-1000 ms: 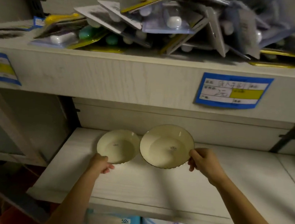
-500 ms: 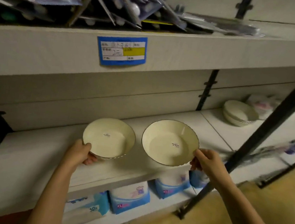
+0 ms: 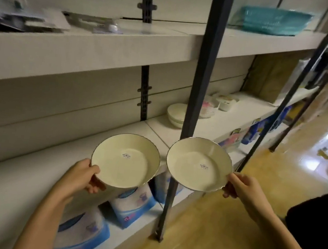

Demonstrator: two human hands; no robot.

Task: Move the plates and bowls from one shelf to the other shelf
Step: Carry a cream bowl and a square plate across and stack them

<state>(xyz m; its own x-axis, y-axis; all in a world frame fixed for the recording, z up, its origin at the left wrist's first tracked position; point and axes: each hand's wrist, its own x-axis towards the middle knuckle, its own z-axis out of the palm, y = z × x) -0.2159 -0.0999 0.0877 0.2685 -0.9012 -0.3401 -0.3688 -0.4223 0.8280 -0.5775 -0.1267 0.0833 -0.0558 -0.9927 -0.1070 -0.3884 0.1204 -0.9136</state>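
Note:
I hold two cream bowls with dark rims, each with a small sticker inside. My left hand (image 3: 83, 176) grips the left bowl (image 3: 125, 160) by its near-left rim, above the front edge of the white middle shelf (image 3: 21, 169). My right hand (image 3: 241, 187) grips the right bowl (image 3: 199, 164) by its right rim, out in front of the dark upright post (image 3: 195, 91). Both bowls are tilted toward me and clear of the shelf. A stack of similar cream bowls (image 3: 175, 114) stands on the shelf section to the right of the post.
Small white cups and dishes (image 3: 220, 105) sit farther right on that shelf. Blue-and-white packs (image 3: 133, 207) fill the bottom shelf. The top shelf holds blister packs (image 3: 26, 18) at left and teal baskets (image 3: 273, 20) at right. Wooden floor (image 3: 229, 224) lies to the right.
Both bowls have been lifted off the left shelf section and carried rightward, out past its front edge. My view has swung right, bringing the post and the other bowl stack closer.

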